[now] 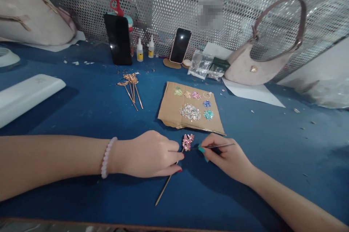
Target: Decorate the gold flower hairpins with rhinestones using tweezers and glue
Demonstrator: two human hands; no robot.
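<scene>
My left hand (152, 155), with a beaded bracelet on the wrist, is closed on the stem of a hairpin (163, 191). The pin's pink jewelled, flower-like head points away from me, and its thin metal stem slants down toward the table's front edge. In my right hand (227, 155) a slim pen-like tool (219, 145) is pinched between thumb and fingers, its dark tip at the right side of the pink head. Just beyond both hands lies a piece of cardboard (170, 104) bearing small piles of coloured rhinestones, the largest pile silvery (190, 112).
Several gold hairpins (132, 88) lie at the left of the cardboard. Behind stand two glue bottles (140, 50), a black phone (118, 39) and a propped phone (180, 46). Plastic packets (201, 64) and a handbag (259, 64) sit back right; a white case (29, 95) lies left.
</scene>
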